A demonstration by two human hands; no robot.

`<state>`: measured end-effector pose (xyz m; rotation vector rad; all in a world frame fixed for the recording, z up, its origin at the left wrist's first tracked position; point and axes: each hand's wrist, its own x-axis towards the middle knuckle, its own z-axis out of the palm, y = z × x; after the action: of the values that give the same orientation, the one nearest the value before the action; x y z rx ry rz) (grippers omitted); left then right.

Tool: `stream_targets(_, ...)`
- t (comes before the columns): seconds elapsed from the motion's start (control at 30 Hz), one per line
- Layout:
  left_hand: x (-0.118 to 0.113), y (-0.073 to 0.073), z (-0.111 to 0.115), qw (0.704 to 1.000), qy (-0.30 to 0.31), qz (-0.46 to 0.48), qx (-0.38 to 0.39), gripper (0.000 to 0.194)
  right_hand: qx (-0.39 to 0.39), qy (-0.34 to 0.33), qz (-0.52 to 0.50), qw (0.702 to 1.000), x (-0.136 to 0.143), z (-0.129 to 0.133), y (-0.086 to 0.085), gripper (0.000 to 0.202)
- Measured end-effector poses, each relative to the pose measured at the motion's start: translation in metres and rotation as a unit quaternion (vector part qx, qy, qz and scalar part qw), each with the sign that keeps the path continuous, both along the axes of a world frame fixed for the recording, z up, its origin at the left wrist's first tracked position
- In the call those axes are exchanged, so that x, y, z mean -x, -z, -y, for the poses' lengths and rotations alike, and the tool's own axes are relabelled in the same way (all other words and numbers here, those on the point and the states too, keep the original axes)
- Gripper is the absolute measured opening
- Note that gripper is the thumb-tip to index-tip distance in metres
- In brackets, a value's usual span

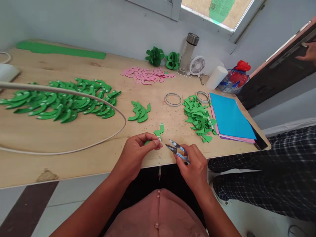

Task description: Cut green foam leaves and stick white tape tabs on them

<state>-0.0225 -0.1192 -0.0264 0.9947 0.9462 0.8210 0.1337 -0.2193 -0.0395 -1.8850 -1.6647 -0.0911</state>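
Note:
Near the table's front edge, my left hand (140, 149) pinches a curved green foam piece (159, 130) with a bit of white tape at its end. My right hand (194, 163) is wrapped round a pair of thread snips (176, 149), whose blades are apart and point left toward my left fingertips. Just beyond lies a small group of green curved pieces (140, 112). Green offcuts (198, 115) are heaped to the right, with one tape roll (202, 97) at their edge and another tape roll (172, 99) left of them.
A white cable (98, 141) loops over the left side, near many green pieces (61, 102). Pink pieces (148, 75), a bottle (188, 52) and a small fan (197, 65) stand at the back. Blue sheets (230, 115) lie right. Another person's checked trousers (266, 174) are beside the table.

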Motion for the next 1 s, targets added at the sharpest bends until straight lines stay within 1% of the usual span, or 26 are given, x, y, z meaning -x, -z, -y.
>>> stream_targets(0.1,0.001,0.002,0.001,1.000,-0.008,-0.011,-0.008,0.015,0.002,0.028,0.018,0.999,-0.012,0.001,0.008,0.014)
stream_targets(0.23,0.001,0.004,0.005,0.999,0.008,-0.025,-0.021,0.015,0.002,0.067,0.068,0.995,-0.025,-0.002,0.018,0.015)
stream_targets(0.33,-0.001,0.003,0.008,0.999,0.015,-0.024,-0.019,0.016,0.006,0.084,0.100,0.991,-0.030,-0.006,0.022,0.016)
stream_targets(0.43,-0.003,0.000,0.009,1.000,0.018,-0.018,-0.014,0.015,0.007,0.092,0.110,0.990,-0.032,-0.008,0.024,0.017)
stream_targets(0.57,-0.004,-0.003,0.010,1.000,0.021,-0.007,-0.007,0.013,0.003,0.093,0.100,0.991,-0.033,-0.008,0.025,0.018)
stream_targets(0.83,-0.005,-0.003,0.009,0.999,0.028,-0.007,-0.022,0.012,-0.004,0.091,0.079,0.993,-0.032,-0.006,0.027,0.020)
stream_targets(0.93,-0.005,-0.003,0.011,0.999,0.032,0.001,-0.029,0.011,-0.043,0.071,0.048,0.995,-0.026,-0.005,0.022,0.020)
stream_targets(1.0,-0.005,-0.003,0.012,0.999,0.041,0.008,-0.031,0.009,-0.084,0.044,0.018,0.995,-0.019,-0.004,0.014,0.018)
